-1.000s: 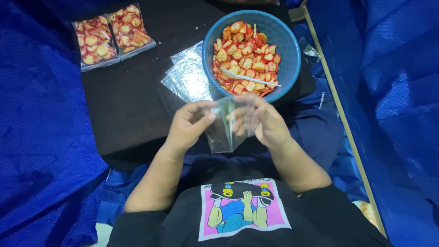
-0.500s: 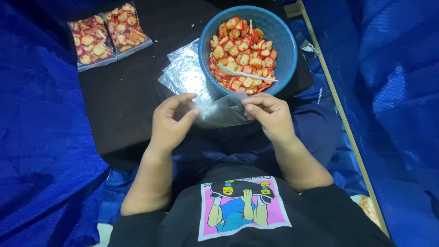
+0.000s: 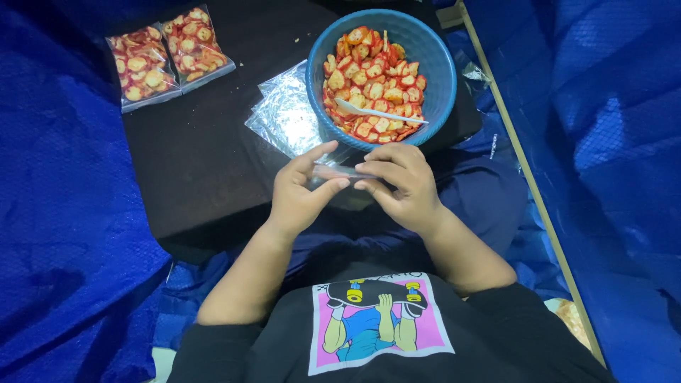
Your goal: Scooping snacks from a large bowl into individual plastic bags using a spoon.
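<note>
Left hand and right hand pinch a small clear plastic bag between closed fingertips, just below the round blue plastic bowl of red-orange snack slices. Left of the bowl, empty clear bags lie on the black desk; two filled packets lie farther left.

bag between both hands: thin clear plastic, glossy | stack of empty bags beyond the grip: same clear film, crinkled, shiny | bowl just past the fingers: blue plastic, smooth | spoon in it: white plastic | table under the grip: black, matt | tarp around: blue woven plastic, slight sheen
</note>
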